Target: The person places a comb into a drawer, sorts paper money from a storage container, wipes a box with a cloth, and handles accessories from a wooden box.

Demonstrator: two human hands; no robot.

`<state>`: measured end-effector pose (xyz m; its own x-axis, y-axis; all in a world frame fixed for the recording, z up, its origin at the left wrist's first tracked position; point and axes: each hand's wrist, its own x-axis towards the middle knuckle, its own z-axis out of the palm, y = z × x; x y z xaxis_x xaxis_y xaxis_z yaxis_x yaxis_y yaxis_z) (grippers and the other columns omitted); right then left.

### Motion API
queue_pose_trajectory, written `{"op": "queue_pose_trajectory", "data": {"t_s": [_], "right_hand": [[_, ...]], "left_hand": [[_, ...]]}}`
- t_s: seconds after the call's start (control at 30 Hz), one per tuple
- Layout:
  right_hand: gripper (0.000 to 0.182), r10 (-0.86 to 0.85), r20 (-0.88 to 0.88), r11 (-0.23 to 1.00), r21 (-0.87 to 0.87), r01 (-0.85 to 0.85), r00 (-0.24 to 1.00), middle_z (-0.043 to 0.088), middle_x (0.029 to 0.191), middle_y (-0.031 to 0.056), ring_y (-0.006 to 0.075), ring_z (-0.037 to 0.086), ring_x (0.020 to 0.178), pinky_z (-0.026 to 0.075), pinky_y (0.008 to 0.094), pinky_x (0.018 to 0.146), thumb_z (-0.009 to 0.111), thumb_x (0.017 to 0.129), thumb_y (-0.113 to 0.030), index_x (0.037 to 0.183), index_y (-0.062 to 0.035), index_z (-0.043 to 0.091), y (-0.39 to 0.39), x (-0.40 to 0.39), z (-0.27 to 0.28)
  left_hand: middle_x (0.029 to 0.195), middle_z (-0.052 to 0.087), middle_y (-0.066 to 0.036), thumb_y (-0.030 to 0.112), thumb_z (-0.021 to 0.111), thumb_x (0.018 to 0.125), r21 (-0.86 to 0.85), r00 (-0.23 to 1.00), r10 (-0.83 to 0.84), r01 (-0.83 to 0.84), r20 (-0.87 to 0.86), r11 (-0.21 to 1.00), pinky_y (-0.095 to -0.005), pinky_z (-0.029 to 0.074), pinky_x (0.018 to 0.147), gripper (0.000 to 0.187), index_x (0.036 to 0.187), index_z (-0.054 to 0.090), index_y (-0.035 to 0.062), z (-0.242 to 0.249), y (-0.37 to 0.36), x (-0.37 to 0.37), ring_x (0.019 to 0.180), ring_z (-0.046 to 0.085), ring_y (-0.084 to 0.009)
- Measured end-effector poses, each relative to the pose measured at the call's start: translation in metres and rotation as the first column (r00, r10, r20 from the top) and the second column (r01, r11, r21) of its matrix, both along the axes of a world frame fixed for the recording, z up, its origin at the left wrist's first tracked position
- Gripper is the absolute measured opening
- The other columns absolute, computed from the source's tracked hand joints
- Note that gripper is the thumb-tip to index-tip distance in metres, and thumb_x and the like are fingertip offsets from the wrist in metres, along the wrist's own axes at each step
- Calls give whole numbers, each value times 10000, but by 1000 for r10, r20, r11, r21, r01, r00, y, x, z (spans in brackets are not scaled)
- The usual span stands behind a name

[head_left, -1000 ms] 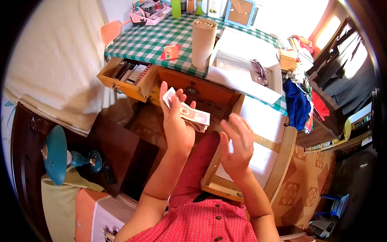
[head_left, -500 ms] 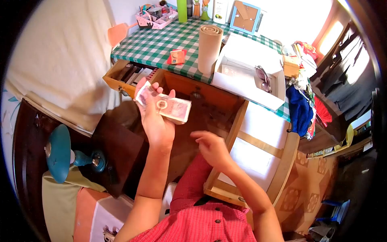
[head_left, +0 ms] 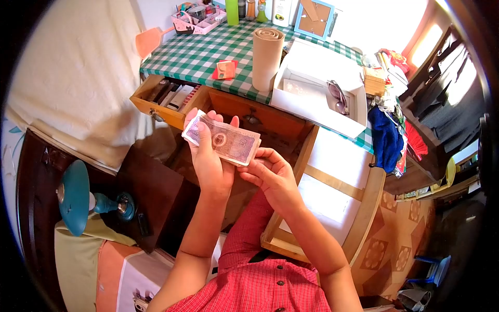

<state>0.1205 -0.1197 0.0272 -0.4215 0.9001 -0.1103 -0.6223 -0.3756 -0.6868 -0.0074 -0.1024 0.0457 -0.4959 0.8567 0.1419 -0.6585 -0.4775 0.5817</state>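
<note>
A stack of banknotes (head_left: 228, 141) lies across the palm of my left hand (head_left: 212, 166), its thumb pressed on top and its fingers behind. My right hand (head_left: 271, 176) pinches the lower right corner of the stack between thumb and fingers. Beyond them on the checkered table (head_left: 197, 52) lies a small orange note (head_left: 225, 69) on a red piece. To its right a beige roll (head_left: 267, 60) stands upright, beside an open white box (head_left: 317, 109) holding sunglasses (head_left: 339, 98).
A small open drawer (head_left: 143, 99) with items juts out at the left, and a larger wooden drawer frame (head_left: 306, 156) extends at the right. A teal lamp (head_left: 75, 197) stands at the left. Blue cloth (head_left: 385, 140) hangs off the table's right corner.
My right hand has moved up and left to the banknotes and now grips their corner. My left hand has shifted slightly right and down, and the top note faces the camera more.
</note>
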Motion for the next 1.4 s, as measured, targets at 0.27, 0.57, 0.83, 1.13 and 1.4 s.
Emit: {"op": "queue_pose_trajectory", "data": {"t_s": [0.27, 0.57, 0.83, 1.13, 1.4], "right_hand": [[250, -52, 90, 984, 173, 35, 995, 645, 996, 99, 143, 628, 925, 519, 269, 849, 658, 849, 21, 1059, 0, 524, -8, 1, 2], [209, -429, 462, 770, 637, 46, 776, 660, 953, 87, 140, 649, 837, 530, 255, 751, 637, 838, 43, 1041, -6, 636, -15, 5, 18], [173, -574, 517, 615, 784, -83, 635, 664, 911, 118, 219, 667, 800, 529, 279, 697, 653, 801, 32, 967, -10, 677, -10, 12, 21], [122, -475, 577, 699, 706, -114, 664, 641, 868, 121, 204, 657, 778, 523, 275, 689, 671, 786, 26, 905, 11, 648, -5, 16, 21], [140, -239, 582, 823, 547, -156, 777, 589, 901, 79, 148, 639, 830, 529, 265, 757, 695, 782, 38, 887, 33, 602, 3, 17, 14]], "left_hand": [[1118, 521, -132, 37, 318, 989, -248, 974, -78, 131, 211, 960, -517, 461, 990, 366, 1340, 340, 139, 0, -1, 1, 1127, 520, -295], [1050, 512, -153, -34, 272, 947, -320, 896, -65, 223, 439, 921, -519, 441, 1010, 347, 1242, 372, 121, -9, 4, 3, 1079, 540, -313], [1081, 514, -160, -24, 287, 960, -266, 964, 25, 48, 264, 963, -533, 448, 988, 404, 1329, 350, 126, 0, 1, 8, 1064, 540, -323], [1070, 488, -92, -40, 325, 939, -217, 985, 32, 6, 170, 976, -489, 495, 957, 389, 1289, 368, 126, 5, -3, 13, 930, 526, -176], [1071, 500, -131, -59, 294, 930, -228, 991, 80, -54, 105, 972, -494, 458, 992, 420, 1318, 339, 96, 10, -3, 17, 944, 546, -207]]}}
